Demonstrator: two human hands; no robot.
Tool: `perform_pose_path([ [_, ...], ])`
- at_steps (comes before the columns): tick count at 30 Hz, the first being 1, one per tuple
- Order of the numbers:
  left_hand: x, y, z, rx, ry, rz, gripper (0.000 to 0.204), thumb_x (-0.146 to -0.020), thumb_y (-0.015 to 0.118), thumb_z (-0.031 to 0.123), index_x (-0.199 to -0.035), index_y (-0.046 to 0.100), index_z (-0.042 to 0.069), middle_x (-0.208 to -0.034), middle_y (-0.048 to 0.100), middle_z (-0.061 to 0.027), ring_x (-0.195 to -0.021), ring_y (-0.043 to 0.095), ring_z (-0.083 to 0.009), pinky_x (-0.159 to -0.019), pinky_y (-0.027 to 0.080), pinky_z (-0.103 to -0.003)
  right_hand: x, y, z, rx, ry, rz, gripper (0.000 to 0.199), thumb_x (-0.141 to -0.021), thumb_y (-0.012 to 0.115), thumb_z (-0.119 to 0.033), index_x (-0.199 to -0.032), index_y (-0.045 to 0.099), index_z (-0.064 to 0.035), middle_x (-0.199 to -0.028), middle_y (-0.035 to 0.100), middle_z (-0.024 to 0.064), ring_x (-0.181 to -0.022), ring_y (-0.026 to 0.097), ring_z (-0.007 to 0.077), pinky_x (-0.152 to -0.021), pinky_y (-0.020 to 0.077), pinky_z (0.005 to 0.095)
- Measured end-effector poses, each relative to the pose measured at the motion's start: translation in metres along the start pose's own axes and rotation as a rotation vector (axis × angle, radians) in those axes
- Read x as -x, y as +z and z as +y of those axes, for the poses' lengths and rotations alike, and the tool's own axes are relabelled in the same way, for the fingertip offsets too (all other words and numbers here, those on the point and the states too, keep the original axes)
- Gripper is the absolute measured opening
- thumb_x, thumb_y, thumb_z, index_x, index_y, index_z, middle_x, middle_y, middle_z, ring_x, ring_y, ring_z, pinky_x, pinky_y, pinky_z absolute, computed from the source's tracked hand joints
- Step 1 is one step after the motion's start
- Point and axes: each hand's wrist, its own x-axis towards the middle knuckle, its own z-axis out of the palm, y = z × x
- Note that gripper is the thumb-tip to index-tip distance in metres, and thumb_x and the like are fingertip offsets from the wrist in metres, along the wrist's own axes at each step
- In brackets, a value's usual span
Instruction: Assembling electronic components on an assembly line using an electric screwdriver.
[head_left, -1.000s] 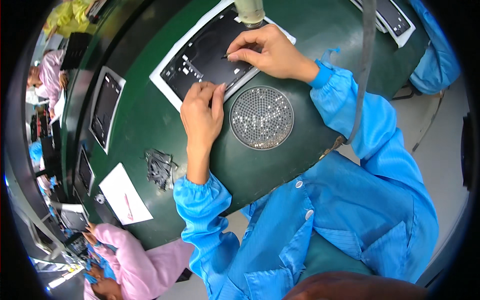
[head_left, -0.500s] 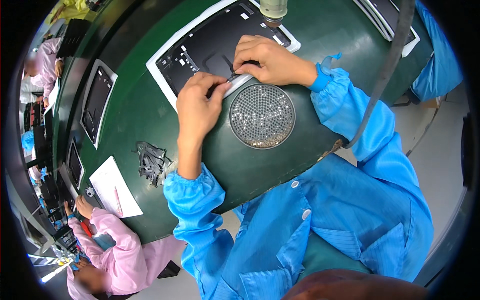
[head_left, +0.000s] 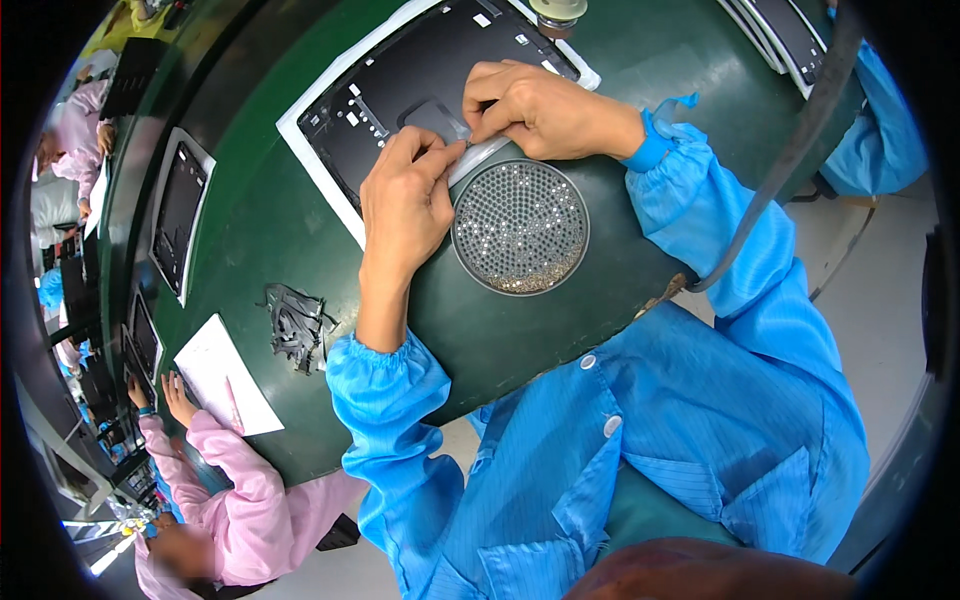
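Observation:
My left hand [head_left: 408, 200] and my right hand [head_left: 545, 108] come together at the near edge of a flat black panel [head_left: 400, 75], which looks like a laptop cover. Thumb and fingers of each are pinched, the tips almost touching. Whatever lies between them is too small and too covered to make out. Under the panel a white sheet [head_left: 330, 180] sticks out as a border. Small white pieces dot the panel, and a dark looped outline shows just beyond my fingertips. Right below my hands sits a round grey dish [head_left: 520, 228] with small shiny metal bits in its holes.
Black strips [head_left: 297, 328] lie heaped left of my forearm, near a paper with a pen [head_left: 235, 405]. More panels [head_left: 183, 215] rest at left and upper right [head_left: 790, 40]. A lamp-like fixture [head_left: 558, 12] and dark hose [head_left: 770, 185] hang close. A pink-sleeved person [head_left: 245, 475] works at left.
My hands have shifted slightly, and their fingertips are now closer together. The dark piece seen by my right fingers is no longer visible. At left, the other person's hand has opened out beside the paper.

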Motion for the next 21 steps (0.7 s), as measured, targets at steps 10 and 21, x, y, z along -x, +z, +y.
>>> perform_pose_path([
  [10, 0.007, -0.005, -0.002, -0.163, 0.121, 0.060, 0.024, -0.074, 0.065, 0.002, -0.096, 0.072, 0.010, -0.086, 0.058, -0.0018, -0.077, 0.056, -0.0228, -0.064, 0.047, -0.037, 0.004, 0.007, -0.010, 0.207, -0.082, 0.078, 0.021, -0.064, 0.065, 0.007, -0.084, 0.069, 0.0003, -0.089, 0.057, 0.0082, -0.088, 0.056, 0.0273, -0.076, 0.0468, 0.0374],
  [21, 0.006, 0.000, -0.011, -0.079, 0.197, 0.077, 0.025, -0.071, 0.065, -0.001, -0.093, 0.073, 0.008, -0.089, 0.059, -0.0031, -0.080, 0.056, -0.0235, -0.069, 0.048, -0.036, 0.003, 0.006, -0.012, 0.254, -0.090, 0.063, 0.021, -0.063, 0.065, 0.002, -0.082, 0.072, -0.0039, -0.086, 0.058, 0.0044, -0.090, 0.056, 0.0234, -0.077, 0.0450, 0.0364],
])
